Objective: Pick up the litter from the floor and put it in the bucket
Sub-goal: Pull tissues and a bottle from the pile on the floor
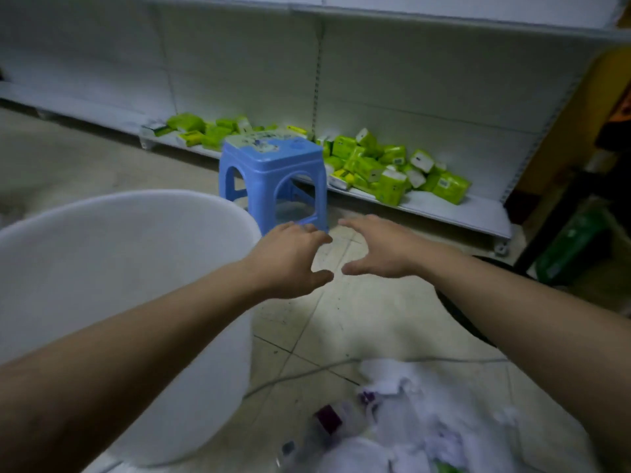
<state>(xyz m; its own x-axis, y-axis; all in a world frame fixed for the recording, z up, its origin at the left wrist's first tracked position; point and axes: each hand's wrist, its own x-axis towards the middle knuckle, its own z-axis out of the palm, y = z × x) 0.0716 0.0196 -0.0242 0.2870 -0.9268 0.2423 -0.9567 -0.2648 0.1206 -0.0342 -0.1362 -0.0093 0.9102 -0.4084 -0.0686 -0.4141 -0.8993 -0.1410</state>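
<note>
A large white bucket (205,370) stands on the floor at the left, its rim wide and its inside pale. A heap of litter (403,425), mostly white crumpled paper and plastic with a small purple piece, lies on the tiled floor at the bottom right. My left hand (290,259) and my right hand (379,247) are stretched forward side by side above the bare floor, beyond the litter and right of the bucket. Both hands are empty, with fingers spread apart and thumbs almost touching.
A blue plastic stool (273,175) stands just beyond my hands. Behind it runs a low white shelf (471,213) with several green packets (379,165). A thin cable (307,372) crosses the floor. Dark objects and a green bag (573,240) crowd the right side.
</note>
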